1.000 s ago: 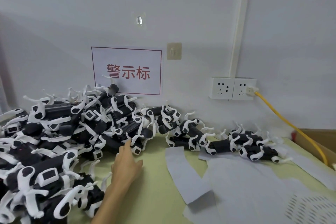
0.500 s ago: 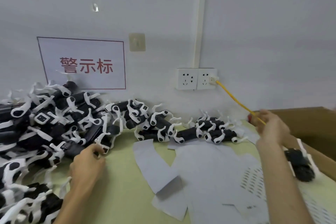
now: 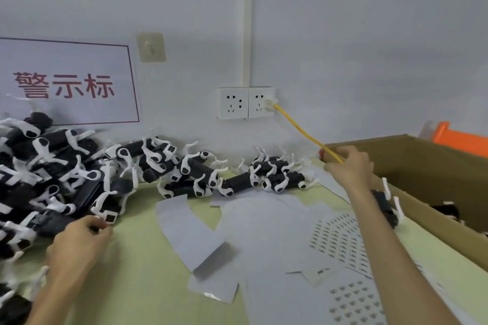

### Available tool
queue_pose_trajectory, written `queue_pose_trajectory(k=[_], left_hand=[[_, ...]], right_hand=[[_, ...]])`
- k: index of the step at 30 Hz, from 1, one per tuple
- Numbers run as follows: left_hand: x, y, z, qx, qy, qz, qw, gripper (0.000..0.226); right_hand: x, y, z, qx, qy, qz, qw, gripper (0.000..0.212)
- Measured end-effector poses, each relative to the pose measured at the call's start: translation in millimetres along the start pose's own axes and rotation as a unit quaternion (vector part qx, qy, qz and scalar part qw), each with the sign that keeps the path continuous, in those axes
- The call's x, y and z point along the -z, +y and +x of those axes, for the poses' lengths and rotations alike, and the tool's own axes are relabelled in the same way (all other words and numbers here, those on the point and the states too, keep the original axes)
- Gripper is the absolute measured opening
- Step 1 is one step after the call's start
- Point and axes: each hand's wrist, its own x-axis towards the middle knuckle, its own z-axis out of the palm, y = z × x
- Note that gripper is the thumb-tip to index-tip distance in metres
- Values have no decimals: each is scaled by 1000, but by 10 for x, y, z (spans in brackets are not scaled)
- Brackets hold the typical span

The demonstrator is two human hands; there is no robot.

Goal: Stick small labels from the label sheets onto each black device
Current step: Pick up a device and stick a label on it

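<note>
Barely started, probably: a heap of black devices (image 3: pixel 66 179) sits at the counter's (image 3: pixel 137 258) left, label sheets (image 3: pixel 340 240) beside it. The left hand (image 3: pixel 79 243) grips a device (image 3: pixel 56 223); the right hand (image 3: pixel 348 166) is curled by the box (image 3: pixel 435 166), contents unclear.

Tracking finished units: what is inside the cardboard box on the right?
Inside the cardboard box, part of one black device with white clips shows above the near wall. The wall hides the rest of the interior and the floor.
</note>
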Motion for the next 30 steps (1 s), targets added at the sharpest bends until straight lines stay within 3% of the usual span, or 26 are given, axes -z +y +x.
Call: queue_pose_trajectory(k=[3,6,9,12,15,19,22,24,26,30], left_hand=[[15,2,-13,1,-9,-7,1000,5],[25,1,-8,7,-17,-17,1000,5],[24,10,-27,12,-23,-23,999,5],[39,15,-49,9,-20,-28,999,4],[58,-13,-42,20,-22,-39,999,5],[-94,-277,153,44,-32,-60,997,12],[-302,-597,407,44,-28,-83,995,22],[-418,-752,533,41,-27,-84,995,22],[-492,-861,627,37,-25,-77,996,24],[-546,-894,649,38,-17,-67,997,24]], right_hand=[[242,288,-61,19,-57,-186,981,72],[388,661,-217,5,-114,-304,946,91],[476,971,-326,19,-115,-371,921,69],[576,1135,-345,66,-62,-323,942,40],[691,1214,-308,89,-52,-265,959,27],[843,1226,-295,46,-52,-133,989,24],[923,1182,-342,-26,-24,74,997,24],[977,1142,-291,-105,-48,276,954,23],[1048,1064,-181,-152,-58,435,886,19],[1138,943,225,-218,45,609,761,7]])
